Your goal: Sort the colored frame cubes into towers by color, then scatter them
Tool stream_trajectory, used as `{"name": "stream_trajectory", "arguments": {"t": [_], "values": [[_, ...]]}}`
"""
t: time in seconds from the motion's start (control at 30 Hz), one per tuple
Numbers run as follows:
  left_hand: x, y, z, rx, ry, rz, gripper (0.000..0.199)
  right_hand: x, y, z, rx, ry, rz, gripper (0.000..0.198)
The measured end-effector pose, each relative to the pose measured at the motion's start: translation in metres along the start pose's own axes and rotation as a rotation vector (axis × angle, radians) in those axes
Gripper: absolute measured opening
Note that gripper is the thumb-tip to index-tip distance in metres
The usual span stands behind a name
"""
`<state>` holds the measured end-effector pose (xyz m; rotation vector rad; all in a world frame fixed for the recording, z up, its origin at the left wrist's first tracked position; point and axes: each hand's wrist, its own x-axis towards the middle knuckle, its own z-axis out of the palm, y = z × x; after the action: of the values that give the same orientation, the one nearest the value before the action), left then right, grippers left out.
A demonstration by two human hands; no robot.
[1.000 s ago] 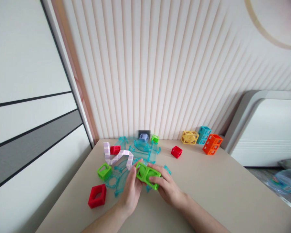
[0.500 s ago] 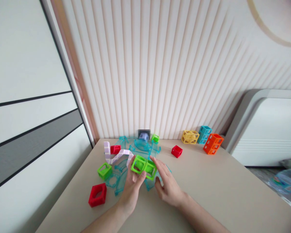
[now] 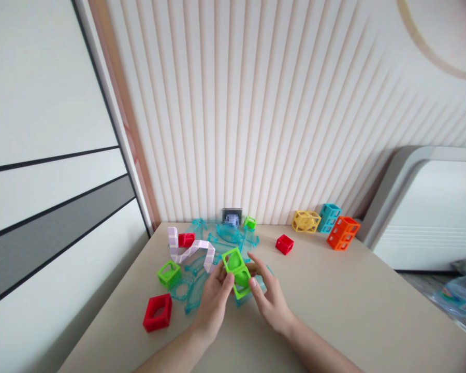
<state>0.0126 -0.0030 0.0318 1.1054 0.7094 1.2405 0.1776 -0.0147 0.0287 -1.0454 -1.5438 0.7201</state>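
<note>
Two green hollow cube blocks [image 3: 238,270], joined end to end, are held tilted above the middle of the table. My left hand [image 3: 213,298] grips their left side, its thumb on the near face and its fingers partly hidden behind. On the right edge rests the thumb of my right hand [image 3: 271,299], while its other fingers curl behind the pair. Beneath and behind the hands lie several clear teal track pieces [image 3: 194,295]. A lilac zigzag strip [image 3: 190,252] stands just left of the green pair.
At the left are a large red block [image 3: 157,312] and a single green cube [image 3: 169,274]. A small red cube [image 3: 285,244] sits right of centre. Yellow [image 3: 306,221], blue [image 3: 329,217] and orange [image 3: 343,233] block stacks stand at the back right, near the ribbed wall [image 3: 248,114].
The joined green blocks have turned clockwise to a steeper tilt and come slightly right. My right hand has closed in, its thumb now on their edge.
</note>
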Motion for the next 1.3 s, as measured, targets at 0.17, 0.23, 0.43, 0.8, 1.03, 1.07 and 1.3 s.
{"name": "stream_trajectory", "arguments": {"t": [0.17, 0.23, 0.43, 0.8, 1.03, 1.07, 1.3], "values": [[-0.004, -0.002, -0.004, 0.143, 0.068, 0.010, 0.048, 0.002, 0.003, 0.001, 0.037, 0.003, 0.065, 0.047], [-0.005, -0.004, -0.004, 0.159, 0.069, 0.002, 0.048, 0.003, 0.005, 0.001, 0.028, 0.003, 0.057, 0.047], [-0.005, -0.006, -0.009, 0.201, 0.107, -0.043, 0.052, 0.003, 0.007, 0.004, 0.058, -0.008, 0.052, 0.056], [-0.012, -0.005, -0.004, 0.376, -0.020, -0.065, 0.064, 0.019, 0.012, -0.006, -0.196, 0.093, 0.040, 0.040], [-0.020, -0.010, -0.003, 0.373, -0.017, -0.057, 0.067, 0.126, 0.038, -0.034, -0.718, 0.067, 0.298, 0.040], [-0.019, -0.010, -0.003, 0.379, -0.008, -0.033, 0.064, 0.138, 0.043, -0.035, -0.763, 0.044, 0.330, 0.043], [-0.015, -0.016, -0.002, 0.333, 0.043, 0.004, 0.052, 0.173, 0.057, -0.012, -1.010, -0.015, 0.493, 0.049]]}}
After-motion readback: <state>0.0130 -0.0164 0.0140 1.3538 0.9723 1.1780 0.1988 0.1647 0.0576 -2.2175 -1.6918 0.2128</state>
